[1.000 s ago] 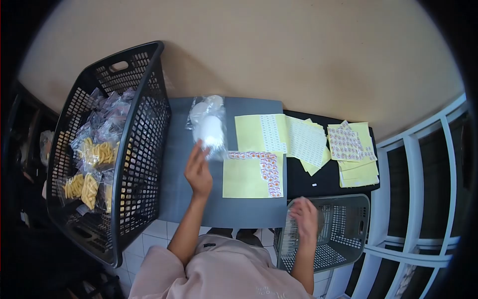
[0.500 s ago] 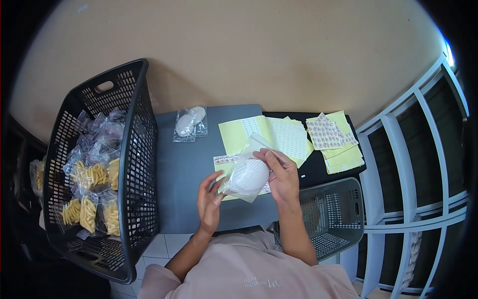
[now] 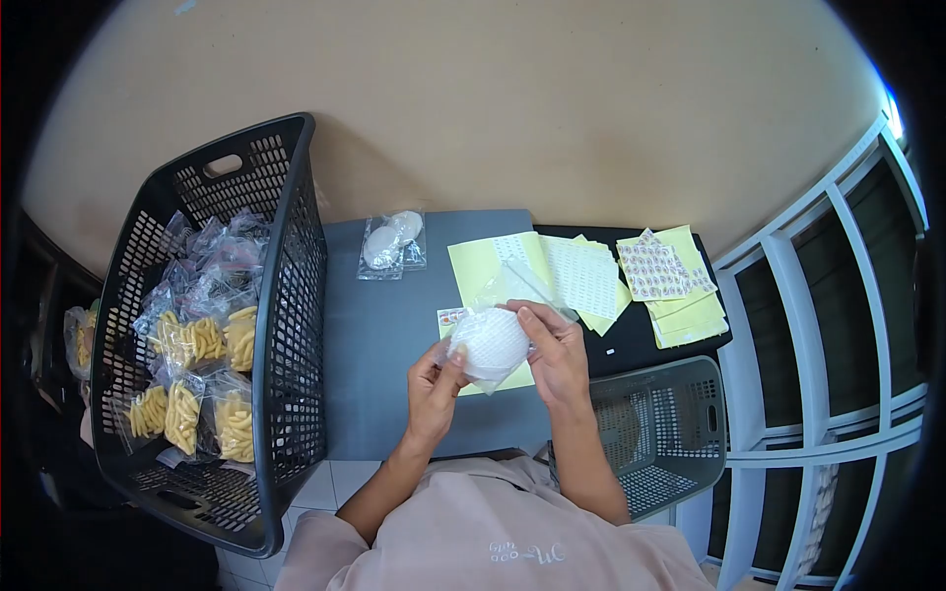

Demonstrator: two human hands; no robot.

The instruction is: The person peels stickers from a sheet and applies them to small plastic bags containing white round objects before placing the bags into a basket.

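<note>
Between my hands, over the grey table (image 3: 365, 394), is a clear plastic bag (image 3: 490, 345) with a round white textured item inside. My left hand (image 3: 435, 389) pinches the bag's lower left edge, thumb on top. My right hand (image 3: 555, 355) grips its right side, with the thumb across the plastic near the upper edge. Yellow-backed sticker sheets (image 3: 473, 266) lie just behind and under the bag, one of them partly hidden by it. Farther back on the table, two clear packets with round white items (image 3: 384, 246) lie together.
A tall dark crate (image 3: 286, 325) at the left holds several bags of pale yellow sticks (image 3: 187, 340). More sticker sheets (image 3: 675, 286) lie on the black surface at the right. Below them sits a grey-green basket (image 3: 645, 433), beside a pale metal rack (image 3: 769, 345).
My left hand has closed from loosely spread fingers onto the bag's left edge. The bag has tipped flatter, while my right hand keeps hold of it. The view has shifted slightly.
</note>
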